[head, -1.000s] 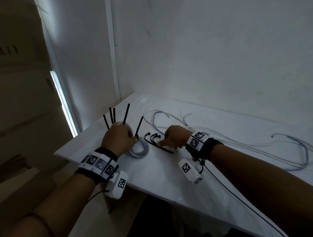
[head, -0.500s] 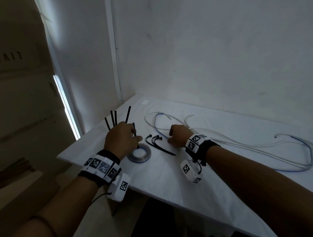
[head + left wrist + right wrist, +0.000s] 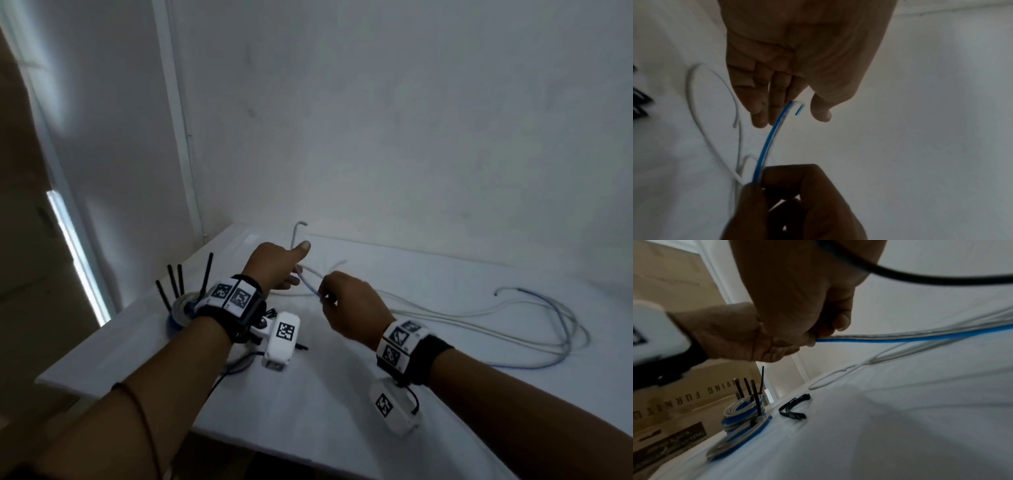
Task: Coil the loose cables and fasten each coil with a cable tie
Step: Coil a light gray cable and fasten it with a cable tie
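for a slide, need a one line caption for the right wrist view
Right hand pinches a blue-and-white cable above the table, with tied coils and spare black cable ties lying beyond.

White desk [image 3: 308, 394] here, and at its left edge the tied coils [image 3: 178, 309] sit stacked, black tie tails poking straight up. Just beside them, loose cable ties [image 3: 793, 408] lie flat. Loose cables [image 3: 845, 369] trail across toward the right side.

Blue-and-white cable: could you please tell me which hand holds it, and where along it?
The right hand pinches the blue-and-white cable just back from its free end; the left hand merely touches that end, fingers straight.
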